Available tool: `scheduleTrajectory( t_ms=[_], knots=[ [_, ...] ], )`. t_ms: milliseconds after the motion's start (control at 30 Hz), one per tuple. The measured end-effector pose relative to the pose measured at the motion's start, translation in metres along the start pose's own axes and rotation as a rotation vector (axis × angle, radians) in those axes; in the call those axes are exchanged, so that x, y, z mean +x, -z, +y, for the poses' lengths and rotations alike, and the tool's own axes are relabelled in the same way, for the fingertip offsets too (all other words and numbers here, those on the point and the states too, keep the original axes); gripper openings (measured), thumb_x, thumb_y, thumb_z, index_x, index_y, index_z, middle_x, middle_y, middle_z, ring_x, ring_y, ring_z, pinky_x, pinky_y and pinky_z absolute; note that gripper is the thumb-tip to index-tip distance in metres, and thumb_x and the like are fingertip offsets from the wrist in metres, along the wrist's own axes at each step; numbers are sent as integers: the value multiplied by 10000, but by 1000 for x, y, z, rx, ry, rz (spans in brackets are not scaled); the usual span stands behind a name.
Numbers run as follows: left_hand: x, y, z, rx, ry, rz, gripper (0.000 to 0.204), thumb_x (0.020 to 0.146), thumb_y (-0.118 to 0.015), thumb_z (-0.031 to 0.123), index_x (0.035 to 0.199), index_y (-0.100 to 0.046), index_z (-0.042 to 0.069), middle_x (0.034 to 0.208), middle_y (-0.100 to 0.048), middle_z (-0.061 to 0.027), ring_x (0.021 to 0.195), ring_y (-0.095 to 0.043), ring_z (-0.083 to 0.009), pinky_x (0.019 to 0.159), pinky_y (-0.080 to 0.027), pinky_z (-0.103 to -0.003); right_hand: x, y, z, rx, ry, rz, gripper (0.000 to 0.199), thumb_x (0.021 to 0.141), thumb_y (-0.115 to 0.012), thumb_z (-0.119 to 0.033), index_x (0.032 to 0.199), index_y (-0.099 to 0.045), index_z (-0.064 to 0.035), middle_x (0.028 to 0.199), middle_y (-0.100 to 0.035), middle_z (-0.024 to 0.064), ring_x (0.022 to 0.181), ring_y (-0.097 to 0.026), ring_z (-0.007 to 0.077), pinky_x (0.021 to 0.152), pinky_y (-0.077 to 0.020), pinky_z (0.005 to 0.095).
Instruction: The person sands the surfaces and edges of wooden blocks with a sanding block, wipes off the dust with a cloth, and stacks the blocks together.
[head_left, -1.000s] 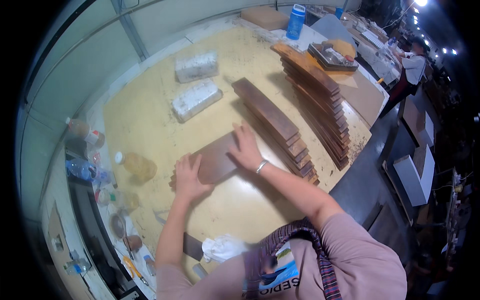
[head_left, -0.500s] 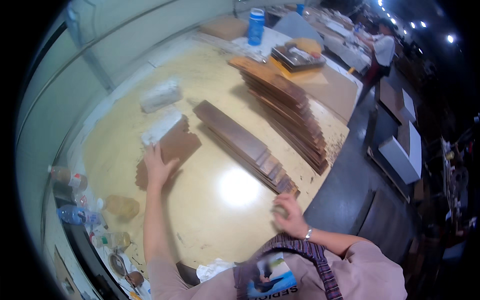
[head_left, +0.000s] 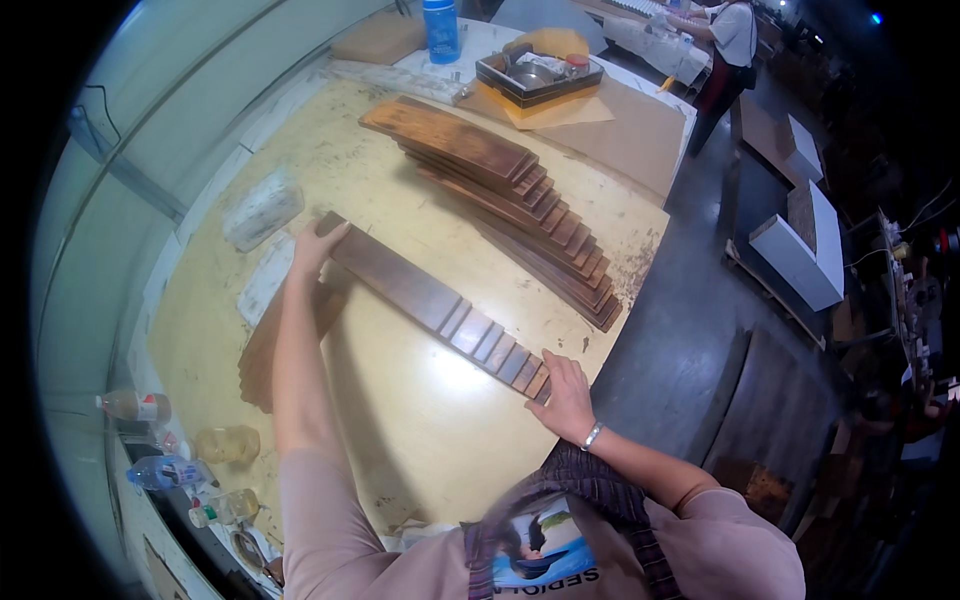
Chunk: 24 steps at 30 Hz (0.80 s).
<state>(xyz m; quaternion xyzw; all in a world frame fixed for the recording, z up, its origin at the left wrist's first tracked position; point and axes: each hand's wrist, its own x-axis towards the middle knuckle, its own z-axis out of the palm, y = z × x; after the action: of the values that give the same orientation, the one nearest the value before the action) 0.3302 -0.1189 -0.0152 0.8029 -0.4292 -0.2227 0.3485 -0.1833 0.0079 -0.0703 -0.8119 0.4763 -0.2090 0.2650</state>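
The stepped stack of dark boards (head_left: 400, 285) lay between your hands, beside the taller fanned stack (head_left: 465, 140) on your side of it, its long axis roughly parallel to that stack's. Your left hand (head_left: 311, 252), arm stretched out, touched one end, thumb over the top; whether its partly hidden fingers gripped, I couldn't tell. Your right hand (head_left: 567, 400), elbow bent, was partly closed, thumb and fingers holding the opposite end.

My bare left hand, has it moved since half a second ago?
Yes: relative to the farther white oblong block, your left hand has moved forward and right, to the middle stack of brown wooden boards.
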Motion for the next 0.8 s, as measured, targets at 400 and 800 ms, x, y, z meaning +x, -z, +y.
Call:
scheduleTrajectory(
  t_ms=[400, 800],
  knots=[
    [-101, -46, 58, -113, -15, -22, 610, 811, -822, 294, 1224, -641, -117, 1071, -734, -194, 930, -706, -226, 825, -554, -336, -5, 25, 33, 117, 138, 68, 651, 611, -810, -91, 1211, -589, 32, 1044, -536, 170, 1019, -518, 371, 890, -472, 443],
    [-199, -80, 115, -420, 174, -181, 449, 916, -720, 391, 1094, -678, -19, 940, -708, -82, 790, -664, -148, 675, -541, -303, -44, 66, 69, 133, 79, 60, 536, 607, -815, -108, 1075, -584, 15, 1023, -546, 171, 985, -529, 363, 849, -474, 437]
  ],
)
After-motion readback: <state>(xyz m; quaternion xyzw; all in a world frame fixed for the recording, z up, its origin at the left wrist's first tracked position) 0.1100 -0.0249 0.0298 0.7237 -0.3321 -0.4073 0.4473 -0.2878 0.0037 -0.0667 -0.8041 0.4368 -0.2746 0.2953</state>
